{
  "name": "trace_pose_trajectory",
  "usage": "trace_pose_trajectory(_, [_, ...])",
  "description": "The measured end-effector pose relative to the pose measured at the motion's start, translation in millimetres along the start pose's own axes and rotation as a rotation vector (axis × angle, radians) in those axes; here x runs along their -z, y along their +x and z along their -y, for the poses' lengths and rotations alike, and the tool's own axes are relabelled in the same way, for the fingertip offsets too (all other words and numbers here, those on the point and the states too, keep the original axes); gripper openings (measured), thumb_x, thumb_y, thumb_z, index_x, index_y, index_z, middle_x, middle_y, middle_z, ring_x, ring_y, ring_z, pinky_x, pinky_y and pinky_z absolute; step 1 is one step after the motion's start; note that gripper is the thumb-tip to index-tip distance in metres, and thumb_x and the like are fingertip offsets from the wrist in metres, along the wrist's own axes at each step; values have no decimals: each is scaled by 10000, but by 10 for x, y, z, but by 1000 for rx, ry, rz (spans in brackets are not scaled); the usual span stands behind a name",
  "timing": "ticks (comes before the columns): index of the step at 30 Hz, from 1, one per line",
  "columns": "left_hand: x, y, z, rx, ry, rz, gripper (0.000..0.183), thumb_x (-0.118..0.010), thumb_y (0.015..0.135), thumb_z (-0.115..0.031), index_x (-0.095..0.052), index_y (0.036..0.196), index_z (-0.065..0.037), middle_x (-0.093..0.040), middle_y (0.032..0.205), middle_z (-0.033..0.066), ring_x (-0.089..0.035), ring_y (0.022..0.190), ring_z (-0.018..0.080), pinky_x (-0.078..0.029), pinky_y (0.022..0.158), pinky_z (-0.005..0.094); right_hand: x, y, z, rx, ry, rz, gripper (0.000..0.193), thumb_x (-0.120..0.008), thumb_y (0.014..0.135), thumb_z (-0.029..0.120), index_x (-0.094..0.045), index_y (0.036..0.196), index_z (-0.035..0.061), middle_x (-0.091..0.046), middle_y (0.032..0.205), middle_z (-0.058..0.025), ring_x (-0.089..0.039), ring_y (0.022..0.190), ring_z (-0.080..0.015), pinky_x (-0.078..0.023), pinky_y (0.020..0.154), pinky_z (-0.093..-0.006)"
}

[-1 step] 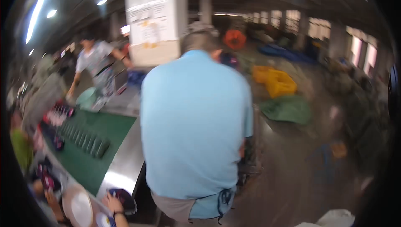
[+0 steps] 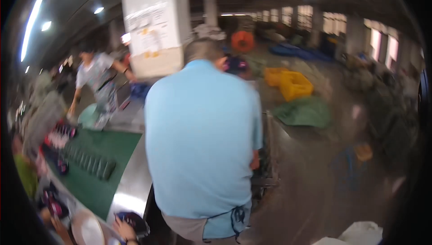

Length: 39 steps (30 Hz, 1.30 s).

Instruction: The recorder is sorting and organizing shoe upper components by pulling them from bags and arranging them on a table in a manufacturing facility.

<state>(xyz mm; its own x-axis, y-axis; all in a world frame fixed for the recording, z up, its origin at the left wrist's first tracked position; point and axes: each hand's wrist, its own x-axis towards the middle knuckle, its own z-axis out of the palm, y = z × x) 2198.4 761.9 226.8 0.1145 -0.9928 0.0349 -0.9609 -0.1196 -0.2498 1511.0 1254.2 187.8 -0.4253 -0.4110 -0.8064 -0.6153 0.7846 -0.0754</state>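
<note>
At the lower left my left hand point(image 2: 125, 229), its wrist at the bottom edge, grips the near-left side of a dark, rounded shoe point(image 2: 136, 222). The fingers are bent against it, though blur hides their exact hold. My right hand is out of view. Just left of my hand stands a pale round bowl point(image 2: 86, 229). Farther left, another person's hands point(image 2: 58, 228) are around a dark shoe with pink parts point(image 2: 55, 204).
A person in a light blue shirt point(image 2: 202, 146) sits close ahead. A green belt point(image 2: 96, 191) carries a row of dark pieces point(image 2: 92, 164); a metal strip point(image 2: 135, 182) edges it. A white pillar point(image 2: 153, 29), yellow crates point(image 2: 294, 85) and green sheeting point(image 2: 303, 112) stand beyond.
The view has turned slightly right, so the pillar, the person in blue and the crates sit farther left. My left hand stays at the dark shoe, a little lower in the picture.
</note>
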Motion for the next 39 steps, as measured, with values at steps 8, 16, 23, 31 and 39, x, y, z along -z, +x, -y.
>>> trace_pose_trajectory(8, [2582,-1958,-4729,-385,-80,-122,370,-528,794,-297,-578,1123,-136,-450,1210,128,-431,1090,292,-310,938,431,-325,274,-154,48,213,131,372,-434,881,304,-558,1115,43,-585,1077,-174,-568,935,-277,-438,796,-417])
trace_pose_trajectory(16, [-124,-3126,-4467,-668,-368,-31,388,-534,790,-276,-538,1155,-144,-490,1085,209,-477,956,361,-391,818,448,425,778,-2013,70,161,212,384,-412,895,324,-553,1127,51,-585,1082,-162,-573,916,-259,-440,783,-420])
trace_pose_trajectory(23, [561,-3624,-6195,-629,-598,195,419,-538,782,-293,-529,1178,-157,-475,1073,304,-471,927,448,-430,795,467,1940,1132,-3345,-57,290,99,392,-503,839,352,-621,1054,46,-616,1031,-158,-569,967,-307,-438,819,-385])
trace_pose_trajectory(31, [556,-3168,-9281,-472,-1200,291,272,-639,694,-326,-639,831,-90,-599,702,74,-558,688,206,-417,712,338,3714,2944,-2980,224,156,-177,359,-524,814,346,-632,942,29,-621,969,-175,-579,907,-316,-451,783,-395])
trace_pose_trajectory(39, [2766,-1350,-11217,49,-1765,1302,105,-554,842,-171,-597,893,-91,-574,765,1,-543,661,116,-468,602,247,4720,3852,-4295,57,113,-366,339,-524,810,249,-584,1058,25,-601,990,-227,-556,973,-376,-443,841,-411])
